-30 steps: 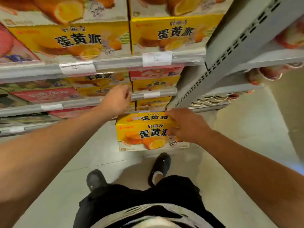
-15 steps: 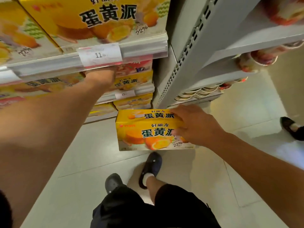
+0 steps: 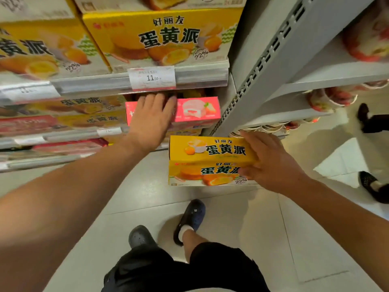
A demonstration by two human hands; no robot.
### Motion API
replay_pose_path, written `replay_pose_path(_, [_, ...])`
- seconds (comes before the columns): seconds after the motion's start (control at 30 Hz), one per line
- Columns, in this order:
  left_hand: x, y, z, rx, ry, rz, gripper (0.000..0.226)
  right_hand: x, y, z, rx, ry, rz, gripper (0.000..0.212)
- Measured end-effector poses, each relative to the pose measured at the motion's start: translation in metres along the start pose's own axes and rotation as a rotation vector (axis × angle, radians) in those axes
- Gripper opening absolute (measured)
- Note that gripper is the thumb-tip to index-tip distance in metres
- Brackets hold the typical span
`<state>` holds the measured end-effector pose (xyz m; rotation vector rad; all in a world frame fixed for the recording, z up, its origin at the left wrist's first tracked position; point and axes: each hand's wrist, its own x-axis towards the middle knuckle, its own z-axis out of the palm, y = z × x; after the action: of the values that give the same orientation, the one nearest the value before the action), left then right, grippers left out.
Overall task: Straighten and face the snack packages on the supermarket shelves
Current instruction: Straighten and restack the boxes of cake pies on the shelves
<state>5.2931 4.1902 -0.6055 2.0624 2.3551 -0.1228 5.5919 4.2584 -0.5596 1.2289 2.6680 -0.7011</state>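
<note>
The right hand (image 3: 271, 163) grasps a yellow snack box (image 3: 208, 160) by its right end, fingers curled over the top face and thumb on the front face. The box is held level in the air in front of the shelving, off every shelf, above the floor (image 3: 242, 232) and just below and right of the pink box. Its top and front faces both show printed Chinese characters and pictures of cakes; a "22%" mark sits at the lower right of the front face. The left hand (image 3: 150, 121) is released: its fingers are straight and spread, lying flat on the front face of a pink snack box (image 3: 197, 111) that stands on the second shelf level, directly under the upper shelf edge (image 3: 195, 74). The fingertips reach the top edge of the pink box. A price tag (image 3: 152, 77) reading "11" is clipped to that shelf edge, just above the left hand. On the upper shelf, 2 large yellow boxes (image 3: 164, 39) stand side by side, facing forward. Further yellow and red boxes fill the lower shelves at left (image 3: 63, 121), blurred. A grey perforated upright (image 3: 267, 57) divides this bay from the bay at right, where cup-shaped packages (image 3: 330, 98) sit on shelves. The person's 2 dark shoes (image 3: 189, 220) stand on the floor below.
</note>
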Motion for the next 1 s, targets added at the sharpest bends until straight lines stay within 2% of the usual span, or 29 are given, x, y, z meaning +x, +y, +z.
replay_pose_path(0.13, [-0.053,-0.01,0.008,-0.053,-0.036,-0.054,0.07,-0.006,-0.011,-0.013,-0.101,-0.006,-0.063,0.094])
replay_pose_path(0.2, [-0.08,-0.024,0.012,-0.054,-0.094,-0.106,0.071,-0.003,-0.023,-0.019,-0.168,0.026,-0.088,0.088])
replay_pose_path(0.33, [-0.126,-0.065,0.026,-0.017,-0.11,-0.184,0.066,0.022,-0.055,-0.015,-0.299,0.099,-0.114,0.07])
replay_pose_path(0.53, [-0.173,-0.104,0.043,0.039,-0.242,-0.3,0.069,0.077,-0.081,0.013,-0.273,0.143,-0.057,0.069])
replay_pose_path(0.67, [-0.189,-0.108,0.054,0.021,-0.267,-0.33,0.067,0.117,-0.085,0.033,-0.307,0.188,-0.03,0.059])
replay_pose_path(0.8, [-0.201,-0.1,0.056,-0.012,-0.287,-0.353,0.073,0.148,-0.091,0.047,-0.326,0.233,-0.01,0.064])
replay_pose_path(0.9, [-0.206,-0.097,0.057,-0.055,-0.242,-0.344,0.073,0.171,-0.089,0.042,-0.416,0.236,0.056,0.05])
replay_pose_path(1.0, [-0.21,-0.093,0.06,-0.069,-0.233,-0.352,0.075,0.189,-0.087,0.035,-0.433,0.154,0.074,0.037])
